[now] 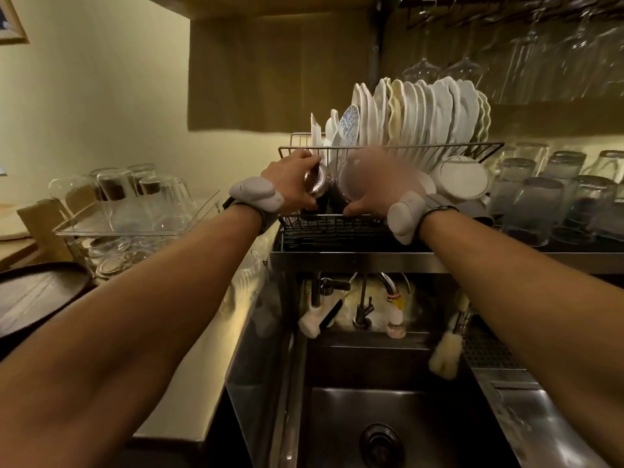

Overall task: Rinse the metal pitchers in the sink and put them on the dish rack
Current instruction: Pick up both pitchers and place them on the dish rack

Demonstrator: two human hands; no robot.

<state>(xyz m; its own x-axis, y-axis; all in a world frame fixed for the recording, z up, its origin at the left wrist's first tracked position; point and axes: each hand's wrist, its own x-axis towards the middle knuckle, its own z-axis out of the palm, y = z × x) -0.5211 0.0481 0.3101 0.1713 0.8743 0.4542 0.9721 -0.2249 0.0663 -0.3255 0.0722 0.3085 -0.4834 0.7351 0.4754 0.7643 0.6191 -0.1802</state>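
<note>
The wire dish rack (472,145) stands on a shelf above the steel sink (337,417). At the rack's front left corner my left hand (290,184) is closed around a small shiny metal pitcher (319,181), which lies tilted just inside the rim. Right beside it, my right hand (381,187) is blurred by motion and wraps a pale round vessel (353,179), thumb underneath and fingers on top. I cannot tell whether that vessel is a pitcher. The sink basin below holds no pitchers that I can see.
White plates (422,109) stand in the back of the rack, with a white bowl (462,179) at its right. Upturned glasses (540,211) crowd the shelf to the right. A clear tray of glasses (128,204) and a dark round tray (33,298) sit on the left counter. Taps (363,309) and a brush (445,352) lie behind the sink, and wine glasses (472,62) hang overhead.
</note>
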